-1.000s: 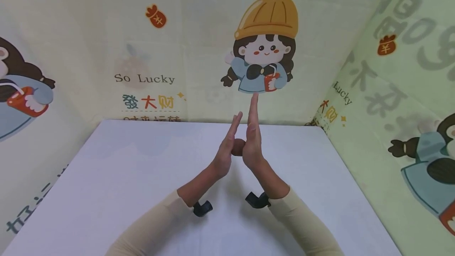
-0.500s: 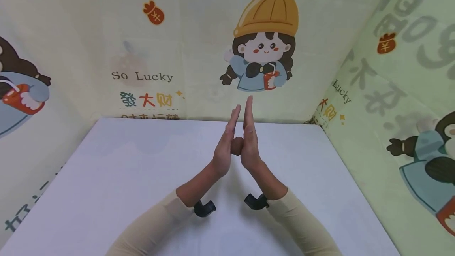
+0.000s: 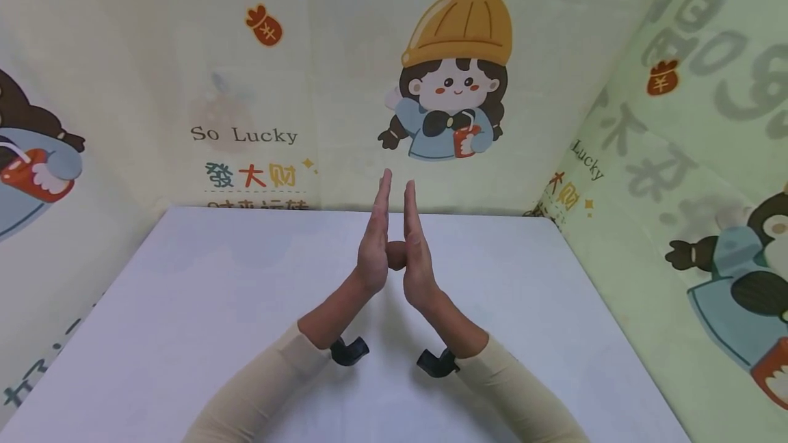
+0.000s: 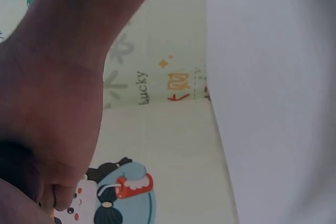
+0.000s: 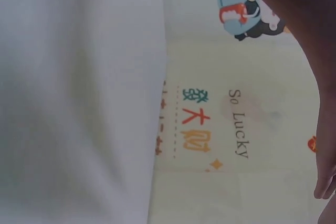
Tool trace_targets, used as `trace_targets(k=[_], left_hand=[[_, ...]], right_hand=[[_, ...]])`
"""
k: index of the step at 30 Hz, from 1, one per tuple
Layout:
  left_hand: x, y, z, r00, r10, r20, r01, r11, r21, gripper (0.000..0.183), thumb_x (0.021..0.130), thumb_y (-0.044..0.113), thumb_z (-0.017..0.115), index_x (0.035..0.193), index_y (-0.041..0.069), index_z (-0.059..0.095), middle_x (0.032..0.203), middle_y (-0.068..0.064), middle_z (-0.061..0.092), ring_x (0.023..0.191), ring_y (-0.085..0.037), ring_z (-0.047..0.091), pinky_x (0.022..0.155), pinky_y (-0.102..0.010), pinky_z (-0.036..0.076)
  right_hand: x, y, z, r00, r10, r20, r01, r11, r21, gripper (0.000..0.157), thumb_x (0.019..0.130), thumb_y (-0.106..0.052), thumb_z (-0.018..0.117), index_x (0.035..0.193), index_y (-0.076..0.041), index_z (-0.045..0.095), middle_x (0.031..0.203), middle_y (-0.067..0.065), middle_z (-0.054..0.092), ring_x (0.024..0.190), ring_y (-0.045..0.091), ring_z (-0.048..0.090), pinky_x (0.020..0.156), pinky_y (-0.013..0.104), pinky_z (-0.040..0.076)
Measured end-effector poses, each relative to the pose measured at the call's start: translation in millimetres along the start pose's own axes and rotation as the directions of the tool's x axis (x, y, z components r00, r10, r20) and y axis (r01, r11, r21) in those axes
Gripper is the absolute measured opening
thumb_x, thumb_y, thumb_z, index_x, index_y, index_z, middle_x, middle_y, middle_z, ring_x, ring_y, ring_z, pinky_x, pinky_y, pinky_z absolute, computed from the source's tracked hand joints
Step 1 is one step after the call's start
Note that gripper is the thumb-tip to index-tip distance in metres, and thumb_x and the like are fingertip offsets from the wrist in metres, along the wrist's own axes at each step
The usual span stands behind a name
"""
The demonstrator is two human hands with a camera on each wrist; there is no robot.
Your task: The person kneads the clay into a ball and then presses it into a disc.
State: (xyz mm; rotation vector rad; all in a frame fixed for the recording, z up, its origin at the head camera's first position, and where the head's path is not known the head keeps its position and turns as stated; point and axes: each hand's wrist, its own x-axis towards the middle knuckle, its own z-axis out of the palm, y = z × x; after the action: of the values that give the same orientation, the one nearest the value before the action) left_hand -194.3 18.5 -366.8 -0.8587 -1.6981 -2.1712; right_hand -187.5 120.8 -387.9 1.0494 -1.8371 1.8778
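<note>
A small brown ball, likely a lump of clay or dough, sits between two flat palms in the head view, above the white table. My left hand presses it from the left, fingers straight and pointing up and away. From the other side my right hand presses it, its fingers straight too. The fingertips of the two hands stand a little apart. In the left wrist view the ball shows as a dark round shape between the hands at the lower left. The right wrist view does not show the ball.
A white table lies under the arms. Behind it hangs a pale printed cloth with cartoon figures and lettering, which also covers the sides. Each wrist wears a black camera mount, the left mount and the right mount.
My left hand has slid forward along the ball and my right hand has drawn back, so the left fingertips now reach slightly farther. Both hands and the ball have shifted slightly left.
</note>
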Motion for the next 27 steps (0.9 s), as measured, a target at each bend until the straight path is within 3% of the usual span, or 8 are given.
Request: trace_targets(k=[3, 6, 8, 10, 11, 12, 14, 27], left_hand=[[2.9, -5.4, -6.3, 0.999, -0.018, -0.034, 0.018, 1.0, 0.003, 0.065, 0.11, 0.036, 0.012, 0.17, 0.012, 0.008, 0.176, 0.005, 0.004, 0.159, -0.008, -0.001, 0.125, -0.051, 0.0], [6.7, -10.2, -12.8, 0.997, -0.02, -0.069, 0.02, 1.0, 0.006, 0.065, 0.11, 0.036, 0.013, 0.17, 0.01, 0.011, 0.176, 0.005, 0.008, 0.159, -0.007, 0.001, 0.125, -0.05, -0.003], [9.2, -12.4, -16.5, 0.996, -0.014, -0.083, 0.014, 1.0, 0.009, 0.064, 0.111, 0.035, 0.013, 0.17, 0.009, 0.011, 0.176, 0.004, 0.008, 0.159, -0.008, 0.002, 0.125, -0.05, -0.003], [11.4, -14.1, -19.8, 0.996, -0.01, -0.091, 0.012, 1.0, 0.016, 0.064, 0.111, 0.034, 0.013, 0.169, 0.008, 0.012, 0.176, 0.004, 0.009, 0.159, -0.008, 0.003, 0.125, -0.05, -0.003], [12.5, -14.8, -21.2, 0.996, -0.008, -0.091, 0.01, 1.0, 0.019, 0.064, 0.111, 0.033, 0.013, 0.169, 0.008, 0.011, 0.176, 0.003, 0.009, 0.159, -0.008, 0.003, 0.125, -0.05, -0.003], [13.3, -15.4, -22.2, 0.996, -0.007, -0.091, 0.009, 1.0, 0.022, 0.064, 0.111, 0.033, 0.013, 0.169, 0.007, 0.011, 0.176, 0.003, 0.009, 0.159, -0.009, 0.003, 0.125, -0.05, -0.002], [14.3, -17.3, -23.9, 0.996, -0.009, -0.088, 0.01, 1.0, 0.016, 0.064, 0.111, 0.033, 0.013, 0.169, 0.006, 0.012, 0.176, 0.002, 0.01, 0.159, -0.009, 0.004, 0.126, -0.049, -0.002], [2.7, -34.4, -18.4, 0.996, -0.051, 0.079, 0.048, 0.998, 0.045, 0.063, 0.111, 0.031, 0.012, 0.168, 0.005, 0.012, 0.176, -0.006, 0.009, 0.16, -0.016, 0.005, 0.126, -0.049, 0.005]], right_hand=[[-3.6, 1.9, 5.0, 1.0, 0.01, 0.022, -0.01, 1.0, 0.014, 0.082, 0.11, -0.064, 0.017, 0.169, -0.011, -0.004, 0.076, -0.008, 0.053, 0.049, 0.009, 0.034, 0.051, 0.026, 0.031], [-7.5, 2.5, 8.9, 0.999, 0.005, 0.037, -0.005, 1.0, -0.001, 0.082, 0.11, -0.063, 0.016, 0.169, -0.01, -0.004, 0.122, 0.01, 0.064, 0.065, 0.012, 0.05, 0.068, 0.026, 0.043], [-9.2, 2.0, 11.1, 0.999, -0.006, 0.048, 0.006, 1.0, -0.013, 0.082, 0.11, -0.063, 0.015, 0.169, -0.009, -0.004, 0.158, 0.017, 0.045, 0.105, 0.014, 0.061, 0.096, 0.03, 0.044], [-10.4, 1.4, 12.7, 0.998, -0.024, 0.055, 0.026, 0.999, -0.028, 0.082, 0.111, -0.062, 0.014, 0.168, -0.005, -0.004, 0.176, 0.015, 0.0, 0.145, 0.018, 0.039, 0.118, 0.04, 0.028], [-10.3, 1.3, 13.4, 0.998, -0.033, 0.055, 0.034, 0.999, -0.03, 0.083, 0.111, -0.062, 0.014, 0.168, -0.004, -0.003, 0.176, 0.016, 0.0, 0.156, 0.021, 0.021, 0.123, 0.044, 0.021], [-10.3, 1.0, 14.0, 0.997, -0.043, 0.059, 0.045, 0.998, -0.032, 0.084, 0.111, -0.062, 0.014, 0.167, -0.003, -0.003, 0.175, 0.014, -0.008, 0.16, 0.024, 0.002, 0.126, 0.049, 0.01], [-10.1, 0.7, 14.4, 0.996, -0.059, 0.06, 0.06, 0.998, -0.025, 0.085, 0.11, -0.062, 0.013, 0.167, -0.001, -0.004, 0.175, 0.015, -0.009, 0.161, 0.028, -0.002, 0.126, 0.054, 0.007], [-0.3, -3.2, 3.2, 0.996, -0.093, 0.011, 0.093, 0.996, -0.012, 0.085, 0.11, -0.063, 0.018, 0.168, -0.003, -0.002, 0.176, 0.006, -0.006, 0.161, 0.026, -0.007, 0.126, 0.05, 0.001]])
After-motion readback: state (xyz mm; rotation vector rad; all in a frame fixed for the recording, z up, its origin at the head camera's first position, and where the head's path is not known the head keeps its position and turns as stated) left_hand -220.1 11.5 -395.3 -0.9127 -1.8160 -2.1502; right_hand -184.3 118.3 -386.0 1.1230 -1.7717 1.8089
